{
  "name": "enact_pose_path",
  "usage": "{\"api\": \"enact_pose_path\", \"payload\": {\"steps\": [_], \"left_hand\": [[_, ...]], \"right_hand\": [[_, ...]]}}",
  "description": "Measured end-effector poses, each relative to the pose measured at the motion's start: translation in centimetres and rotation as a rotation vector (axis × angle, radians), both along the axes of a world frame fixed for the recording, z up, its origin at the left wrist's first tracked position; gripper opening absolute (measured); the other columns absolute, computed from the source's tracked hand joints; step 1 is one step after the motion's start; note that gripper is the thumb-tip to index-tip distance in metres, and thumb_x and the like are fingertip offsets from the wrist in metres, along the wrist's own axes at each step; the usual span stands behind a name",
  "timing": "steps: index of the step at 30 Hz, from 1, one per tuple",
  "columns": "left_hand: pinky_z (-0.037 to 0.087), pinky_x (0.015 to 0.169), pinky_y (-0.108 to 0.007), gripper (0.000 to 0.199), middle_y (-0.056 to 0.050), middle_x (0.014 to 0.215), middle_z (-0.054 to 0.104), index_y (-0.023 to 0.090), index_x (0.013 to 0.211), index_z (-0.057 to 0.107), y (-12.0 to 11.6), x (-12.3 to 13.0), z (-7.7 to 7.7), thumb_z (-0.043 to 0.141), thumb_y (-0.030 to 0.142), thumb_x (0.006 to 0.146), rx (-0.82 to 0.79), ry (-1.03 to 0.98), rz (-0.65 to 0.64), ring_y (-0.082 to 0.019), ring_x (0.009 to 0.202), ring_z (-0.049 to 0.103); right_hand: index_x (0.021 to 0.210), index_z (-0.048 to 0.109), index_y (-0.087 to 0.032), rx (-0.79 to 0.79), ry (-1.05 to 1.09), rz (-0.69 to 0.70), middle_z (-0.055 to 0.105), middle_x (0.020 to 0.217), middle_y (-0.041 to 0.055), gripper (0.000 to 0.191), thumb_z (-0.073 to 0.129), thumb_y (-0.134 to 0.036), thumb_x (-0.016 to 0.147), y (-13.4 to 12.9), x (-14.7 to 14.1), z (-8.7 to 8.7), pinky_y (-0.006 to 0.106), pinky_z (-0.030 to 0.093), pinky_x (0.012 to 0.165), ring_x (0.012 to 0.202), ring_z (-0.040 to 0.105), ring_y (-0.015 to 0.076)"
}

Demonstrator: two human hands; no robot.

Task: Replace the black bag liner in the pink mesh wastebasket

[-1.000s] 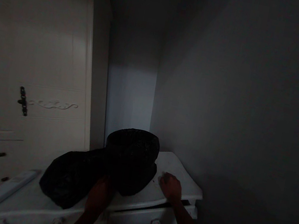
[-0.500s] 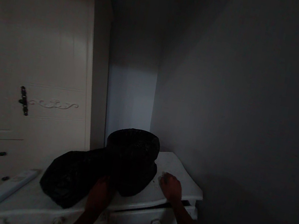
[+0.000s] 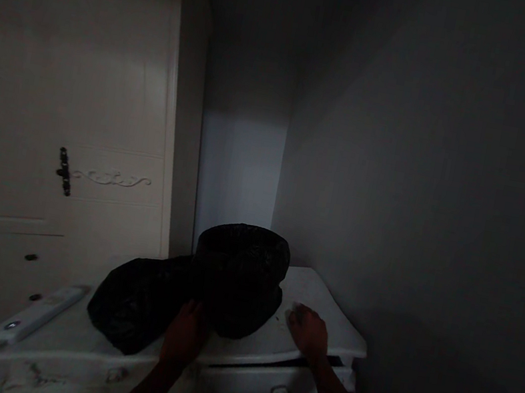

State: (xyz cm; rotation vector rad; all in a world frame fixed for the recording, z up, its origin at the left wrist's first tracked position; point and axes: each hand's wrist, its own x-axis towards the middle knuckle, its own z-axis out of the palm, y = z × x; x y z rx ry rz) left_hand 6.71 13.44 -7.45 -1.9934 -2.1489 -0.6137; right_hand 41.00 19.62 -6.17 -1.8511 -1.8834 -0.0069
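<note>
A round bin shape lined in black plastic (image 3: 247, 282) stands on the white dresser top (image 3: 316, 294). To its left a bulging black plastic bag (image 3: 134, 303) lies against it. My left hand (image 3: 185, 337) is at the near side of the black plastic, its fingers curled against it; what they hold is too dark to make out. On the bare dresser top right of the bin rests my right hand (image 3: 307, 332), fingers bent over something small and pale that I cannot make out.
A long white power strip (image 3: 35, 318) lies at the dresser's left end. One dresser drawer (image 3: 259, 386) is slightly ajar below my hands. A white wardrobe (image 3: 122, 97) stands at the left, and a grey wall (image 3: 422, 184) borders the right.
The whole view has shifted, so the dresser and wardrobe appear further right. Both hands stay in nearly the same places beside the black plastic and on the dresser top.
</note>
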Motion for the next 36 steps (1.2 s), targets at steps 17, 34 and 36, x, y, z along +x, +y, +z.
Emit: {"api": "enact_pose_path", "payload": {"steps": [17, 34, 36], "left_hand": [[0.050, 0.103, -0.032, 0.041, -0.014, 0.135, 0.067, 0.016, 0.140, 0.058, -0.6, 0.2, 0.8, 0.048, 0.021, 0.100, 0.072, -0.032, -0.066, -0.024, 0.121, 0.067], [0.047, 0.102, -0.040, 0.036, -0.014, 0.127, 0.074, 0.015, 0.124, 0.072, -0.9, 0.4, 2.2, 0.048, 0.021, 0.098, -0.052, 0.093, -0.081, -0.030, 0.119, 0.065], [0.044, 0.107, -0.041, 0.039, -0.014, 0.131, 0.073, 0.014, 0.128, 0.071, -0.9, 0.4, 2.1, 0.046, 0.019, 0.098, -0.055, 0.100, -0.080, -0.030, 0.123, 0.064]], "right_hand": [[0.114, 0.075, -0.017, -0.007, -0.023, 0.000, 0.079, 0.114, 0.0143, 0.037, 0.046, -0.036, 0.101, 0.0, 0.0, 0.1, 0.031, 0.050, 0.095, 0.108, 0.074, 0.0245], [0.113, 0.074, -0.017, 0.021, -0.027, 0.008, 0.079, 0.115, 0.0129, 0.034, 0.047, -0.034, 0.101, 0.6, 0.1, -0.5, 0.030, 0.049, 0.093, 0.107, 0.073, 0.0233], [0.111, 0.075, -0.017, 0.015, -0.020, 0.004, 0.079, 0.114, 0.0130, 0.034, 0.048, -0.033, 0.101, 0.5, 0.1, -0.4, 0.030, 0.049, 0.093, 0.107, 0.074, 0.0235]]}}
